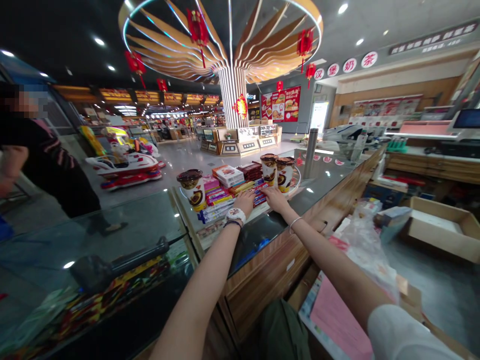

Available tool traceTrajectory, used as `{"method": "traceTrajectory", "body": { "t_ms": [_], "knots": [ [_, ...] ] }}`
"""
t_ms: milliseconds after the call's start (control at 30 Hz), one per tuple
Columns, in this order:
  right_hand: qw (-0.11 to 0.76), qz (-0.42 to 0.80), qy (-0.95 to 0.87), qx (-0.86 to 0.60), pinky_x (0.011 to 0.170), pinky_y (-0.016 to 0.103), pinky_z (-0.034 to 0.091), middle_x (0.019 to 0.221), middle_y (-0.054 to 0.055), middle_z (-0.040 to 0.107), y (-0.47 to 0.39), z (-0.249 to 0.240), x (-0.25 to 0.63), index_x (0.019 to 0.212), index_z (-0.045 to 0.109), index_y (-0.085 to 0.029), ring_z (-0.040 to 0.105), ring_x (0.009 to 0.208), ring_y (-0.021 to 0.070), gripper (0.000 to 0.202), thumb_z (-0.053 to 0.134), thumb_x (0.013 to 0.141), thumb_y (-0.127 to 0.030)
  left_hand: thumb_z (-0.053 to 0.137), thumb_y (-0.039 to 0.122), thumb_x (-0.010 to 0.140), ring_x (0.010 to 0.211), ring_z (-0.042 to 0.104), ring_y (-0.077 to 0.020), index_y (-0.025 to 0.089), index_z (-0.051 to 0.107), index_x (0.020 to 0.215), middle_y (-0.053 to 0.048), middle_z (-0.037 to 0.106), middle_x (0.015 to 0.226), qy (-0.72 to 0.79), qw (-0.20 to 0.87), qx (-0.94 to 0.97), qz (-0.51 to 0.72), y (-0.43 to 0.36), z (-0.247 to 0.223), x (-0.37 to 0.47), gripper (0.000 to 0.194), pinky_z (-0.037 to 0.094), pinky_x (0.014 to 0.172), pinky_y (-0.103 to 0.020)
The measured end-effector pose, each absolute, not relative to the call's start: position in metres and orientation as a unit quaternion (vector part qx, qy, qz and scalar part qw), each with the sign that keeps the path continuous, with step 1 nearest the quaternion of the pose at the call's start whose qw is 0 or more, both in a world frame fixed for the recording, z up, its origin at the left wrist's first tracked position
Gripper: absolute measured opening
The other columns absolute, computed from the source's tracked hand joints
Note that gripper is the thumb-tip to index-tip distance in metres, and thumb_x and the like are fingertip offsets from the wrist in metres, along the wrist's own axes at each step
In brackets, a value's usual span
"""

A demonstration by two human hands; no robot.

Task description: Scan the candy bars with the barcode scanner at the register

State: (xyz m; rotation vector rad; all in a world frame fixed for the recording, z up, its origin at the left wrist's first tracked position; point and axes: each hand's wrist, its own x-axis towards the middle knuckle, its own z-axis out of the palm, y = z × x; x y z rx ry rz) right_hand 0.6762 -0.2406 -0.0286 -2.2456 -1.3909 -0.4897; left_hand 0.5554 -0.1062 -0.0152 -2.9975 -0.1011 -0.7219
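Observation:
My left hand, with a white watch on the wrist, lies over the near end of the candy bars with its fingers stretched forward. My right hand rests at the right end of a row of blue and red candy bars, fingers extended and touching them. Left of my hands are blue-and-white wrapped bars and a lidded snack cup. Two similar cups, a left one and a right one, stand just beyond my right hand. Behind lie a white-orange box and dark red packets.
The goods sit on a glass-topped counter with a metal post. At left, a dark handheld device lies on the glass. An open cardboard box and plastic bags are at right. A person stands beyond the counter.

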Motion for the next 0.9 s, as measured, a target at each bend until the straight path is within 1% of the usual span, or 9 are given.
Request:
{"method": "traceTrajectory", "body": {
  "t_ms": [100, 167, 333, 467, 567, 633, 733, 833, 900],
  "knots": [
    [0.221, -0.168, -0.497, -0.822, 0.115, 0.051, 0.034, 0.135, 0.012, 0.064, -0.239, -0.028, 0.675, 0.133, 0.061, -0.018, 0.055, 0.13, 0.0251, 0.04, 0.04, 0.099, -0.018, 0.037, 0.016, 0.099, 0.137, 0.048, -0.0244, 0.018, 0.063, 0.128, -0.009, 0.06, 0.141, -0.054, 0.027, -0.975, -0.214, -0.113, -0.011, 0.55, 0.039, 0.028, 0.121, -0.052],
    [0.219, -0.162, -0.492, -0.827, 0.116, 0.051, 0.032, 0.137, 0.012, 0.063, -0.239, -0.028, 0.674, 0.133, 0.06, -0.018, 0.054, 0.13, 0.0255, 0.039, 0.04, 0.101, -0.025, 0.033, 0.021, 0.101, 0.14, 0.045, -0.0238, 0.019, 0.063, 0.128, -0.007, 0.059, 0.142, -0.057, 0.033, -0.976, -0.209, -0.117, -0.007, 0.546, 0.04, 0.024, 0.122, -0.052],
    [0.218, -0.159, -0.489, -0.83, 0.116, 0.051, 0.03, 0.139, 0.01, 0.061, -0.238, -0.029, 0.672, 0.135, 0.059, -0.02, 0.052, 0.133, 0.0253, 0.039, 0.043, 0.101, -0.032, 0.032, 0.027, 0.103, 0.142, 0.042, -0.0246, 0.019, 0.063, 0.129, -0.006, 0.057, 0.145, -0.071, 0.043, -0.977, -0.198, -0.124, -0.003, 0.541, 0.041, 0.024, 0.123, -0.052],
    [0.218, -0.17, -0.481, -0.832, 0.118, 0.05, 0.029, 0.142, 0.011, 0.059, -0.241, -0.029, 0.668, 0.136, 0.059, -0.018, 0.05, 0.135, 0.0266, 0.045, 0.049, 0.098, -0.04, 0.032, 0.029, 0.103, 0.144, 0.039, -0.0252, 0.019, 0.058, 0.136, -0.006, 0.053, 0.149, -0.095, 0.048, -0.972, -0.211, -0.125, -0.001, 0.534, 0.043, 0.021, 0.124, -0.051],
    [0.217, -0.187, -0.486, -0.826, 0.118, 0.048, 0.029, 0.145, 0.01, 0.056, -0.243, -0.028, 0.666, 0.138, 0.057, -0.016, 0.048, 0.137, 0.0273, 0.048, 0.049, 0.097, -0.04, 0.033, 0.031, 0.102, 0.146, 0.035, -0.0269, 0.018, 0.054, 0.14, -0.007, 0.05, 0.151, -0.114, 0.06, -0.966, -0.223, -0.123, 0.001, 0.525, 0.045, 0.019, 0.124, -0.054],
    [0.215, -0.201, -0.494, -0.818, 0.119, 0.048, 0.029, 0.148, 0.009, 0.054, -0.244, -0.028, 0.665, 0.139, 0.056, -0.016, 0.045, 0.139, 0.0279, 0.049, 0.049, 0.097, -0.04, 0.034, 0.032, 0.102, 0.147, 0.034, -0.0277, 0.019, 0.054, 0.14, -0.008, 0.049, 0.152, -0.125, 0.069, -0.963, -0.227, -0.122, 0.003, 0.516, 0.045, 0.019, 0.124, -0.056],
    [0.212, -0.213, -0.507, -0.808, 0.119, 0.05, 0.029, 0.15, 0.009, 0.051, -0.245, -0.026, 0.662, 0.14, 0.056, -0.016, 0.041, 0.142, 0.0291, 0.051, 0.049, 0.096, -0.041, 0.035, 0.031, 0.101, 0.147, 0.034, -0.0278, 0.018, 0.055, 0.14, -0.009, 0.049, 0.151, -0.132, 0.09, -0.961, -0.228, -0.122, 0.008, 0.499, 0.045, 0.019, 0.124, -0.056],
    [0.209, -0.214, -0.526, -0.796, 0.119, 0.052, 0.028, 0.15, 0.009, 0.051, -0.242, -0.021, 0.651, 0.14, 0.056, -0.018, 0.04, 0.143, 0.0296, 0.051, 0.051, 0.095, -0.039, 0.035, 0.031, 0.101, 0.147, 0.035, -0.0281, 0.016, 0.055, 0.139, -0.01, 0.049, 0.151, -0.132, 0.112, -0.958, -0.229, -0.122, 0.015, 0.476, 0.046, 0.018, 0.124, -0.055],
    [0.218, -0.218, -0.545, -0.779, 0.119, 0.054, 0.027, 0.149, 0.009, 0.052, -0.237, -0.015, 0.637, 0.141, 0.055, -0.019, 0.04, 0.143, 0.0293, 0.051, 0.052, 0.094, -0.039, 0.035, 0.032, 0.1, 0.146, 0.035, -0.0282, 0.017, 0.056, 0.139, -0.009, 0.049, 0.152, -0.135, 0.122, -0.955, -0.235, -0.12, 0.02, 0.457, 0.046, 0.017, 0.125, -0.055]
  ]
}}
